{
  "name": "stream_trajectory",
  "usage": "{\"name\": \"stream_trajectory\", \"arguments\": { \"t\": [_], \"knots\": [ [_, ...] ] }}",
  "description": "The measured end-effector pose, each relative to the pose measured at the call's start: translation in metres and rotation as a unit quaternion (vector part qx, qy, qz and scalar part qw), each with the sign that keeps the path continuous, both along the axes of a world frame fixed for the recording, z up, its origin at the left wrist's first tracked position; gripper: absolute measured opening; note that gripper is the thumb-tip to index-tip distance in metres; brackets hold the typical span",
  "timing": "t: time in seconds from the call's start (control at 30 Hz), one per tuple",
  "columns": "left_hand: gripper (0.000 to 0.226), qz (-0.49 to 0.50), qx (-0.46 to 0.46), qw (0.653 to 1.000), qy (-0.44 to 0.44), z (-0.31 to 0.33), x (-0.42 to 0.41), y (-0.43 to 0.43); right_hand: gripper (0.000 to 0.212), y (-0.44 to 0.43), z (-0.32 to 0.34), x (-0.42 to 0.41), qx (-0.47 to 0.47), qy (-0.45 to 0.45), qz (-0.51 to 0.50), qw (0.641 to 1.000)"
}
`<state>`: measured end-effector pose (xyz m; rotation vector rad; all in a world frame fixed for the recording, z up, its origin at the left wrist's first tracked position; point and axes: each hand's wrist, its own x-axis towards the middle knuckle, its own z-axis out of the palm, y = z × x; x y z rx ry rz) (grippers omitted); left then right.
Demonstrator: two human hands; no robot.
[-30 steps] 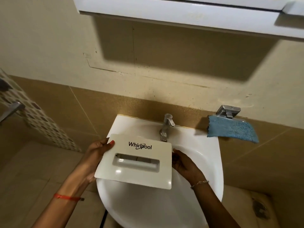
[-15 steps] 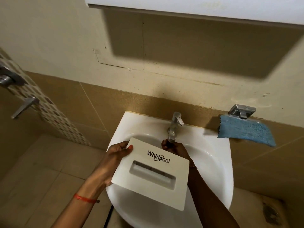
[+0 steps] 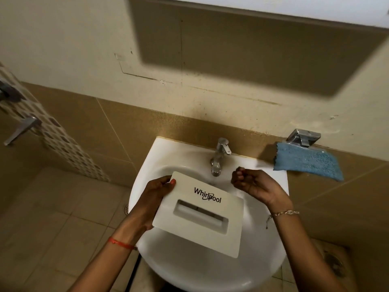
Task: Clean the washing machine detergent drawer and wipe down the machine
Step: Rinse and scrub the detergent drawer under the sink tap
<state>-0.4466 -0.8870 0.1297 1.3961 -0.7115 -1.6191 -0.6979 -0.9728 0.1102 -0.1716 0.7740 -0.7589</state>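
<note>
The white detergent drawer (image 3: 200, 213), its front panel marked Whirlpool and facing me, hangs over the white basin (image 3: 147, 165). My left hand (image 3: 155, 199) grips the panel's left edge, thumb on the front near the top corner. My right hand (image 3: 254, 184) hovers to the right of the chrome tap (image 3: 220, 157), apart from the drawer, fingers curled and holding nothing. A thin stream of water seems to fall from the spout behind the panel's top edge. The drawer's body behind the panel is hidden.
A blue microfibre cloth (image 3: 309, 163) hangs from a chrome wall fitting (image 3: 303, 137) right of the basin. A white cabinet (image 3: 273, 11) juts out overhead. Chrome levers (image 3: 21, 129) stick out of the patterned wall strip at left. Beige tiled floor with a drain (image 3: 125, 209) lies below.
My right hand left the drawer's right edge, went to the tap, then drew back to the right. The drawer, now in my left hand alone, has tilted and dropped lower over the basin.
</note>
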Motion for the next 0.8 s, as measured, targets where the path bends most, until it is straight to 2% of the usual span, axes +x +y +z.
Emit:
{"name": "stream_trajectory", "arguments": {
  "t": [0.03,0.07,0.17,0.3,0.4,0.47,0.53,0.63,0.7,0.8],
  "knots": [
    [0.025,0.0,0.003,1.0,-0.003,-0.001,-0.001,-0.001,0.017,0.0,0.014,0.004,-0.011,0.058,0.022,0.998],
    [0.025,0.001,0.005,1.0,-0.004,-0.001,-0.003,-0.001,0.013,0.001,0.028,0.01,-0.031,0.106,0.048,0.993],
    [0.025,0.01,0.008,1.0,-0.01,-0.002,-0.008,-0.002,0.03,0.006,0.059,0.034,-0.085,0.149,0.131,0.976],
    [0.03,0.024,0.009,0.999,-0.03,-0.004,-0.009,-0.004,0.034,0.019,0.073,0.069,-0.179,0.246,0.23,0.924],
    [0.029,0.032,0.007,0.999,-0.03,-0.005,-0.008,-0.003,0.034,0.024,0.073,0.077,-0.215,0.261,0.209,0.918],
    [0.028,0.038,0.003,0.999,-0.019,-0.005,-0.006,-0.001,0.03,0.023,0.071,0.07,-0.23,0.287,0.137,0.92],
    [0.027,0.038,-0.003,0.999,-0.008,-0.006,-0.003,0.002,0.026,0.015,0.061,0.053,-0.207,0.309,0.036,0.927],
    [0.026,0.039,-0.011,0.999,0.005,-0.006,0.0,0.007,0.03,-0.003,0.019,0.021,-0.052,0.288,-0.082,0.953],
    [0.026,0.04,-0.015,0.999,0.01,-0.008,0.002,0.009,0.029,-0.007,-0.015,0.009,0.063,0.257,-0.093,0.96],
    [0.026,0.04,-0.018,0.999,0.009,-0.008,0.004,0.009,0.027,0.001,-0.051,0.012,0.094,0.244,-0.036,0.965]
  ]
}}
